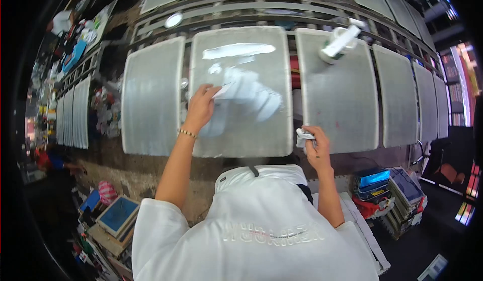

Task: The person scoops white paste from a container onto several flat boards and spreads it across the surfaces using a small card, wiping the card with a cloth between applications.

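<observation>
My left hand [201,104], with a beaded bracelet at its wrist, pinches a thin white scraper [222,91]. The scraper meets a flat grey panel [246,143], where white paste [249,94] lies in broad smears. Farther up the same panel is a thicker white strip of paste [239,51]. Near the panel's lower right corner my right hand [318,148] is closed around a crumpled white cloth [304,136]. A white tub [331,55] stands on the neighbouring panel, a long white piece [347,38] lying across its top.
More grey panels [151,100] extend to both sides along a slatted metal rack [241,2], with another row behind. A round white lid [173,20] rests on the rack. Framed screens [118,215] are stacked at lower left; a blue-lidded box [373,183] sits at lower right.
</observation>
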Available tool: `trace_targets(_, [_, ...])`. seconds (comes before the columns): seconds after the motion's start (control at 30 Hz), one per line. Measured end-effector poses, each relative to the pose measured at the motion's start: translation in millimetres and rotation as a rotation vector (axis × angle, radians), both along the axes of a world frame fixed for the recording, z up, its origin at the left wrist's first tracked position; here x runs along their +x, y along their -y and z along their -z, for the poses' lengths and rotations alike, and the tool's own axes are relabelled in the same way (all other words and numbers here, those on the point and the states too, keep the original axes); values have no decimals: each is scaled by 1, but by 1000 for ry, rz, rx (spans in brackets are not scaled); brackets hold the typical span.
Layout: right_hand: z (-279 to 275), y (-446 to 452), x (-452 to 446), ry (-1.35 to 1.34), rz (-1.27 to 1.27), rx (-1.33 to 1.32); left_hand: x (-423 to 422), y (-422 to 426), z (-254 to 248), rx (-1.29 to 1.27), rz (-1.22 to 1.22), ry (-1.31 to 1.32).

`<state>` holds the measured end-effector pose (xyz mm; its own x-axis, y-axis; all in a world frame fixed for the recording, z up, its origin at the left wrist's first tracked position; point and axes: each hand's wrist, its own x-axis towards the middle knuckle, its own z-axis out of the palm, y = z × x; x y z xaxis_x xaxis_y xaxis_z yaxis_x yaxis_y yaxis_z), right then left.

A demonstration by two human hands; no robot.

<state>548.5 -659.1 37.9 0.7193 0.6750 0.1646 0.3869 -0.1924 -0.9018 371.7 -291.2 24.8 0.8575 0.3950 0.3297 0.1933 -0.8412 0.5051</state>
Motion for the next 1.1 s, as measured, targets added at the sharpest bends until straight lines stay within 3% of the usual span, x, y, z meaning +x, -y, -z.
trace_targets(0.07, [13,20,43,-12,37,18,72,23,-17,-120,-10,-189])
trace_targets(0.17, [36,42,118,-402,92,8,125,59,-24,-137,46,-144])
trace_targets(0.3, [25,-9,217,-122,353,-129,126,109,-23,-242,38,-132])
trace_targets(0.43, [73,-63,297,96,378,-158,85,144,-22,-316,-24,-183])
trace_targets(0.47, [78,-74,306,170,357,-174,74,149,-22,-350,-51,-195])
trace_targets(0.53, [71,-87,310,56,319,-226,51,156,-23,-367,-118,-189])
trace_targets(0.67, [98,-96,326,241,346,-55,20,165,-35,-454,-299,-201])
trace_targets(0.73, [102,-95,327,70,311,-13,13,164,-35,-465,-315,-187])
trace_targets(0.9, [139,-89,349,187,308,4,5,153,-40,-489,-369,-139])
trace_targets(1.1, [66,-144,321,217,223,-9,-9,129,-45,-465,-421,-110])
